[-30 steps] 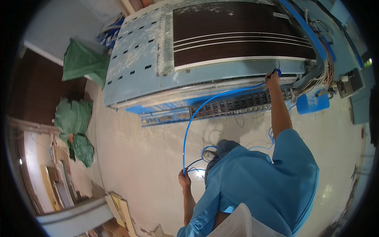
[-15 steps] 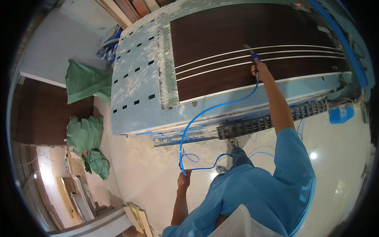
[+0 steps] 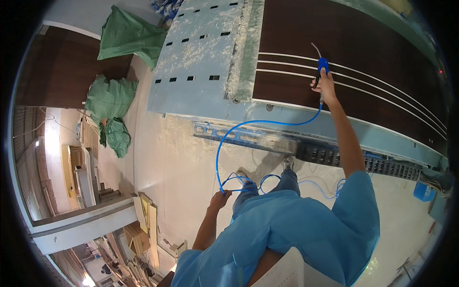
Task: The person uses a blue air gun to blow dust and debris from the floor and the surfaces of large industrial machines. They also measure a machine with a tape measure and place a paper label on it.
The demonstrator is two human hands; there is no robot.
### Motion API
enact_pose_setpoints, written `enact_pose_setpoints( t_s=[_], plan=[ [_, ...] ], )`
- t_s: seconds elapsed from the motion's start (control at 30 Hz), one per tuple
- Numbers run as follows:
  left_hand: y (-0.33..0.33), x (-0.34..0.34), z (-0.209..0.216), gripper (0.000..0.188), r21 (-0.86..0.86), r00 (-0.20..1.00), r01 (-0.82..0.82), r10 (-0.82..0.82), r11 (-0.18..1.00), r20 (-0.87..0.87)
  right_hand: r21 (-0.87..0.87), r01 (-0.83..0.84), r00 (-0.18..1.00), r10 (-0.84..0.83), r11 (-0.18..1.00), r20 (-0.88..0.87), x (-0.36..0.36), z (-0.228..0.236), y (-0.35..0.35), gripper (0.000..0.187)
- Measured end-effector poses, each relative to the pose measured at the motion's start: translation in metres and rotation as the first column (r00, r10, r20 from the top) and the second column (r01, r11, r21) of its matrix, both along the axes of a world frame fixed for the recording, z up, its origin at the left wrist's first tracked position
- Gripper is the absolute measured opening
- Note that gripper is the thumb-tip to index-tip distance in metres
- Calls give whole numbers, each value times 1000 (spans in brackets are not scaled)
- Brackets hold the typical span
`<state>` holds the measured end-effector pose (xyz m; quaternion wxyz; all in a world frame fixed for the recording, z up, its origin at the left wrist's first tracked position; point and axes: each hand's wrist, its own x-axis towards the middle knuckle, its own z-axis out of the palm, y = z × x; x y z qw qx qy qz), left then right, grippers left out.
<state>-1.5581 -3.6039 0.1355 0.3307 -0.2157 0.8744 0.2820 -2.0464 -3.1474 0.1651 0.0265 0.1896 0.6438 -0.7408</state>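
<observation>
A blue air blow gun (image 3: 323, 64) with a thin bent metal nozzle is gripped in my right hand (image 3: 326, 87), held over a dark brown panel (image 3: 291, 28). Three pale straight lines run along the panel, passing beneath the gun. From the gun's handle a blue air hose (image 3: 253, 122) drops in a wide curve to my left hand (image 3: 220, 198), whose fingers are closed around it. More of the hose loops around near my legs.
The panel lies on a blue-grey machine bed (image 3: 191, 57) with rectangular slots and scattered sawdust. A black chain-like track (image 3: 330, 157) runs along its front. Green sacks (image 3: 112, 98) lie at the left. A blue container (image 3: 423, 192) stands at the right.
The view has shifted left, and I have stepped along the machine bed. The blow gun's nozzle now points farther up across the panel. Both hands keep their holds.
</observation>
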Motion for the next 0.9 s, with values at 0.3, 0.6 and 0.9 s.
enact_pose_setpoints(
  t_s=[0.3, 0.6, 0.9],
  plan=[
    [-121, 44, -68, 44, 77, 994, 105, -107, 992, 25, 947, -235, 735, 677, 221, 24, 226, 22, -149, 51],
    [-277, 48, -67, 40, 35, 978, 206, -204, 978, -33, 908, -344, 815, 405, -238, 415, 299, 29, -288, 58],
    [-294, 37, -67, 35, 88, 964, 229, -213, 969, -158, 894, -225, 887, 298, -388, 353, 235, 15, -311, 55]
  ],
)
